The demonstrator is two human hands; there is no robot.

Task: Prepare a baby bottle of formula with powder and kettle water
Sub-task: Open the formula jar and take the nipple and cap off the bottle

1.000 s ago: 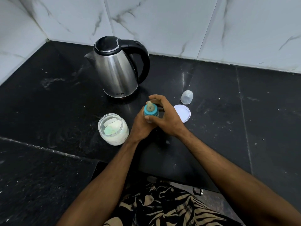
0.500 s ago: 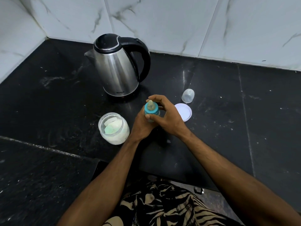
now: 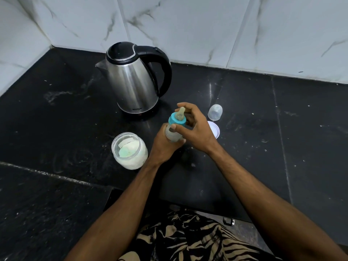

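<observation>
A clear baby bottle with a blue collar and a beige teat stands upright in the middle of the black counter. My left hand wraps its body from the left. My right hand curls around the blue collar, thumb in front and fingers behind the teat. An open glass jar of white formula powder, with a pale green scoop inside, sits just left of my left hand. A steel kettle with a black lid and handle stands behind.
The clear bottle cap stands right of my right hand, and a white jar lid lies partly hidden under that hand. Marble-tiled walls close the back and left. The counter's front edge steps down near my body.
Both hands have lifted the bottle a little, so more of its clear body shows. My right fingers have shifted around the collar.
</observation>
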